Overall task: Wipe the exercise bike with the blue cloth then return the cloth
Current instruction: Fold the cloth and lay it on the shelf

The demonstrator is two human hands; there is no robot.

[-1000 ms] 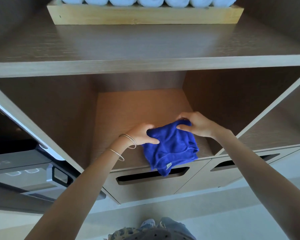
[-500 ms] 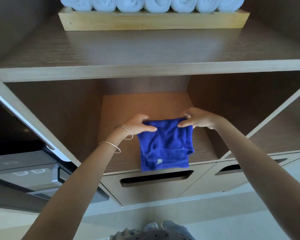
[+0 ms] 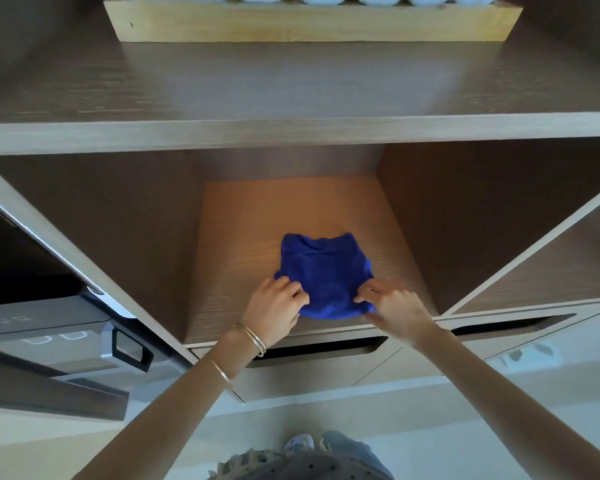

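Observation:
The blue cloth lies folded on the floor of the open wooden cubby, near its front edge. My left hand pinches the cloth's near left corner. My right hand holds the near right corner, fingers curled onto the fabric. The exercise bike is not in view.
A wide shelf above the cubby carries a wooden tray of rolled white towels. Drawers with slot handles sit below the cubby. A dark appliance stands at the left. Another cubby opens to the right.
The cloth hung over the cubby's front edge from both hands; now it lies flat further inside the cubby, and both hands have shifted to its near corners.

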